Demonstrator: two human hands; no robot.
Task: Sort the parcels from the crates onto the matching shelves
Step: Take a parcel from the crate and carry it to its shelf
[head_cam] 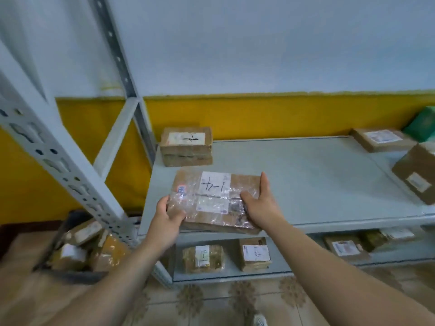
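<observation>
Left hand [168,215] and right hand [259,203], fingers [264,184] curled round its ends, hold the flat brown cardboard parcel [211,196] level at the front edge of the pale grey metal shelf [306,180], likely to slide it in.

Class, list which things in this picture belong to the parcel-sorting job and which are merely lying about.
Job: held parcel, left hand, right hand, grey shelf, stacked parcels at back, crate of parcels.
Just there: yellow wall band, patterned floor tiles.
</observation>
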